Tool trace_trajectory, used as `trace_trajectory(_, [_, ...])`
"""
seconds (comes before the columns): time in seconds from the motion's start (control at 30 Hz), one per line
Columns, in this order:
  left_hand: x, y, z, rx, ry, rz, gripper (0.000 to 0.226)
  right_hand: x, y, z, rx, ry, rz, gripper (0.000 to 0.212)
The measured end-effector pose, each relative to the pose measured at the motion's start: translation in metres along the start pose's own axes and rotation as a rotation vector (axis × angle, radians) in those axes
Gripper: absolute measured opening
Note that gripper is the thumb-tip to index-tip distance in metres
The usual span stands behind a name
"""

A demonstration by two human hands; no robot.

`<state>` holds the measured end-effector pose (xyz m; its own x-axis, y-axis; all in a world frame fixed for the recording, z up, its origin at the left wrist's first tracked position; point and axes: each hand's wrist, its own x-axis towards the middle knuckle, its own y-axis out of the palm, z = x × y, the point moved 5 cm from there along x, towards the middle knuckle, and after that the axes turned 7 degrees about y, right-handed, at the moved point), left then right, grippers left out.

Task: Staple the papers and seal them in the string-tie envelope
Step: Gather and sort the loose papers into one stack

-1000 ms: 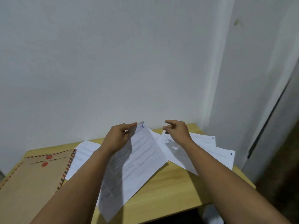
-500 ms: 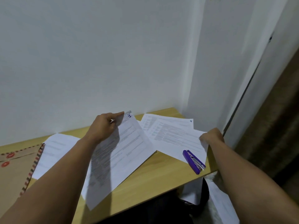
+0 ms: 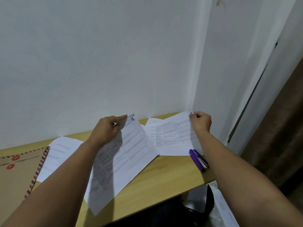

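Right hand (image 3: pixel 200 122) has risen from the tabletop (image 3: pixel 164 181) edge, fingers now pinching a printed white sheet's (image 3: pixel 172 136) top corner; left hand (image 3: pixel 106 130) fingers pinch another numbered sheet (image 3: pixel 131 153).

A handwritten blue mark resembling the numeral "1" stands at the top corner of the printed sheet (image 3: pixel 129 154) pinched by the left hand (image 3: pixel 106 130). Its printed table text is too small to read. The sheet (image 3: pixel 172 136) gripped by the right hand (image 3: pixel 200 122) bears a blue corner mark, illegible.
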<state>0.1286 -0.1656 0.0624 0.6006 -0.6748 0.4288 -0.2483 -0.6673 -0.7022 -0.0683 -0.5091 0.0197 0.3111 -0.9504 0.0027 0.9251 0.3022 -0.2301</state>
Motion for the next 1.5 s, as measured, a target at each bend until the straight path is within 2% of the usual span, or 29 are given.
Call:
trace_trajectory(0.4, [-0.003,-0.034,-0.011,0.001,0.026,-0.051,0.053,-0.054,0.063,0.106,0.024,-0.359,0.4,0.016])
trace_trajectory(0.57, [-0.003,-0.058,-0.023,-0.006,0.054,-0.075,0.056,-0.083,0.089,0.148,0.072,-0.428,0.514,0.014])
trace_trajectory(0.73, [-0.004,-0.081,-0.032,-0.038,0.068,-0.139,0.059,-0.112,0.116,0.169,0.101,-0.43,0.647,0.01])
trace_trajectory(1.1, [-0.011,-0.11,-0.04,-0.084,0.016,-0.245,0.054,-0.159,0.15,0.176,0.221,-0.259,0.932,0.019])
trace_trajectory(1.27, [-0.015,-0.111,-0.039,-0.087,-0.021,-0.262,0.05,-0.171,0.153,0.178,0.205,-0.254,0.946,0.018])
trace_trajectory(1.5, [-0.022,-0.114,-0.038,-0.13,-0.045,-0.278,0.047,-0.179,0.156,0.175,0.165,-0.35,0.935,0.013])
